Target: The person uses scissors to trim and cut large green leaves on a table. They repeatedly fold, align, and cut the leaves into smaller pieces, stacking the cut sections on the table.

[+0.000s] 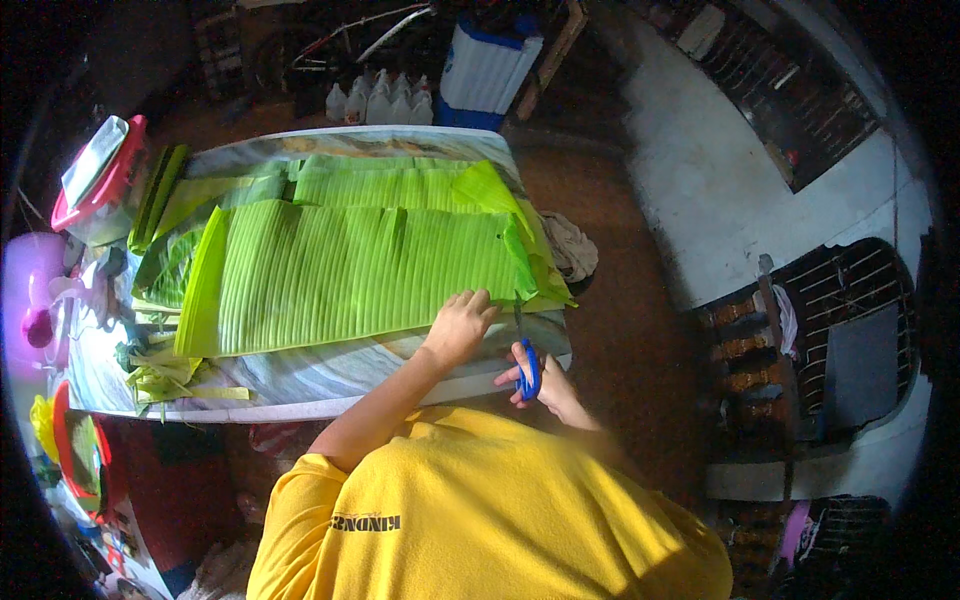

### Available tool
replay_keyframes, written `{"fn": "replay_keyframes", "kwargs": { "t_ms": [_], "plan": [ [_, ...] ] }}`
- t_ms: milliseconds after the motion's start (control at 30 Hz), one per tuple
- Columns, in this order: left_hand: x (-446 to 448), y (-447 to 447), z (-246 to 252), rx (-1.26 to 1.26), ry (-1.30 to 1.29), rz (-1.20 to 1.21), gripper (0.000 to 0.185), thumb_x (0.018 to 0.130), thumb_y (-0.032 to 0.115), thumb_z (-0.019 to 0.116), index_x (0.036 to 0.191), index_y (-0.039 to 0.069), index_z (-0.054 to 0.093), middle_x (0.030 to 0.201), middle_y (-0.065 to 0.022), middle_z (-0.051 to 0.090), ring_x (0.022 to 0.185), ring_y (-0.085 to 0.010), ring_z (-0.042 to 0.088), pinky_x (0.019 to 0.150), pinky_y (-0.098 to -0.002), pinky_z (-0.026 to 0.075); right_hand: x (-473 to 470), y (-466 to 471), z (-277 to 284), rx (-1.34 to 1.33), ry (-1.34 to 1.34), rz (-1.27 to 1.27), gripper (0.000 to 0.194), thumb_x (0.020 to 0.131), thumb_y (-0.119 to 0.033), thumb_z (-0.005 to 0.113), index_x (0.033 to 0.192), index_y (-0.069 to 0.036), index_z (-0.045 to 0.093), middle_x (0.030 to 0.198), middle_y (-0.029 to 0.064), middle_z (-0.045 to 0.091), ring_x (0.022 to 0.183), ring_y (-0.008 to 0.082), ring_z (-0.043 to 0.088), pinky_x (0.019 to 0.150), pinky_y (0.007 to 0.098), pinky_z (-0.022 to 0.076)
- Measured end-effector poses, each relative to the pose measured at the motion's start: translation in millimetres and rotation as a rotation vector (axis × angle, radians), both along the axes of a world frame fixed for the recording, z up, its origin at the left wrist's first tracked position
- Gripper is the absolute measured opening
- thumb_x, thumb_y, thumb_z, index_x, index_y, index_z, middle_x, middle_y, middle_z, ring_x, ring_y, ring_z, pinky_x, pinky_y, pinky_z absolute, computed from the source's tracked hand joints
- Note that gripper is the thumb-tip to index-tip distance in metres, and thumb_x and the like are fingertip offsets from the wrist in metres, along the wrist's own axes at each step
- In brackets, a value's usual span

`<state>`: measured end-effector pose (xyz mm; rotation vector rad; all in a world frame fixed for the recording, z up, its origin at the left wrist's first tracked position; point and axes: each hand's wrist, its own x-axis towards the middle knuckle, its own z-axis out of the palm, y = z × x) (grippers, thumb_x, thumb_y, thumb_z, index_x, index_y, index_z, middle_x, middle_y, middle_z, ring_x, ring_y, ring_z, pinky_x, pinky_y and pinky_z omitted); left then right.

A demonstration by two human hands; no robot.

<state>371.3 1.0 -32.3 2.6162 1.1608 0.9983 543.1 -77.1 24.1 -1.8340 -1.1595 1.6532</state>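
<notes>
A wide banana leaf piece (337, 270) lies across the marble-patterned table (300, 390), over more leaf pieces. My left hand (463, 322) is shut on the leaf's near edge, close to its right end. My right hand (551, 382) holds blue-handled scissors (529, 369), with fingers through the handle loops. The blades point away from me and meet the near right corner of the leaf, where a narrow part folds over. Leaf trimmings (169, 371) lie at the table's near left.
A tub with a pink lid (135, 165) stands at the far left beside rolled leaves (161, 195). A crumpled cloth (570, 247) is off the table's right edge. Plastic jugs (379, 105) and a blue-and-white container (487, 71) stand beyond the table.
</notes>
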Motion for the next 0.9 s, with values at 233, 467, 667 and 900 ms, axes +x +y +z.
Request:
{"fn": "replay_keyframes", "kwargs": {
  "t_ms": [233, 467, 667, 900],
  "plan": [
    [-1.4, 4.0, 0.7, -0.066, -0.094, 0.027, 0.024, 0.074, 0.011, 0.060, 0.098, 0.009, 0.061, 0.085, -0.0104, 0.052, 0.081, -0.0300, 0.056, 0.072, -0.0403, 0.048, 29.2, -22.7, -13.4, 0.050, 0.069, 0.014, 0.057, 0.089, -0.047, 0.055, 0.126, -0.008, 0.037, 0.069, 0.0091, 0.061, 0.052, 0.0153, 0.059, 0.044, 0.0258, 0.0467],
    [-7.2, 28.2, 33.4, -0.066, -0.235, 0.065, 0.022, 0.074, 0.007, 0.058, 0.095, 0.006, 0.064, 0.081, -0.0122, 0.055, 0.079, -0.0309, 0.057, 0.072, -0.0408, 0.048, 21.7, -15.8, -12.0, 0.490, -0.707, 0.512, 0.042, 0.082, -0.035, 0.067, 0.103, -0.005, 0.046, 0.081, 0.0146, 0.064, 0.072, 0.0290, 0.064, 0.063, 0.0412, 0.0490],
    [-12.0, 20.0, 25.5, -0.091, -0.144, 0.057, 0.024, 0.075, 0.008, 0.057, 0.098, 0.008, 0.065, 0.084, -0.0098, 0.056, 0.081, -0.0288, 0.057, 0.072, -0.0399, 0.048, 0.0, 25.8, -0.6, 0.813, -0.485, 0.552, 0.031, 0.077, -0.027, 0.070, 0.096, -0.005, 0.062, 0.086, 0.0155, 0.065, 0.077, 0.0356, 0.063, 0.069, 0.0432, 0.0496],
    [-4.1, -0.3, 19.5, -0.127, -0.094, 0.049, 0.024, 0.075, 0.012, 0.060, 0.098, 0.010, 0.065, 0.086, -0.0078, 0.055, 0.079, -0.0262, 0.058, 0.071, -0.0390, 0.047, 13.6, 91.1, 9.2, 0.817, -0.594, 0.012, 0.051, 0.081, -0.027, 0.068, 0.123, -0.012, 0.044, 0.103, 0.0190, 0.063, 0.090, 0.0313, 0.063, 0.077, 0.0408, 0.0490]
  ]
}}
